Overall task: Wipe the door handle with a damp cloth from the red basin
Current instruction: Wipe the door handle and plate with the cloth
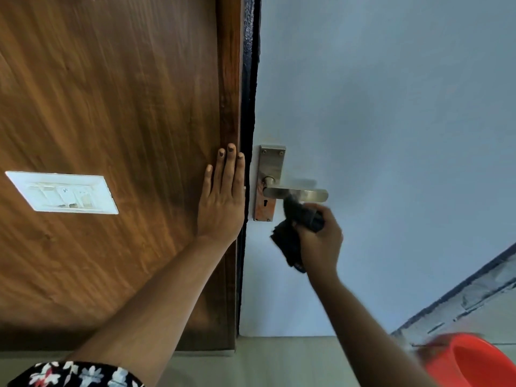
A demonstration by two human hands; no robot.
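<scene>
A metal lever door handle (pixel 304 193) on a long backplate (pixel 268 174) is fixed to a pale blue door (pixel 391 121). My right hand (pixel 321 241) is shut on a dark bunched cloth (pixel 296 227), whose top edge touches the underside of the lever. My left hand (pixel 222 199) lies flat with fingers together against the brown wooden frame (pixel 229 79), just left of the handle. The red basin (pixel 472 361) sits on the floor at the bottom right, partly cut off by the frame edge.
A white switch plate (pixel 62 194) is set into the wooden panel (pixel 111 107) at the left. Pale floor (pixel 279 358) runs along the bottom. A tiled wall strip (pixel 474 297) shows at the right behind the door's edge.
</scene>
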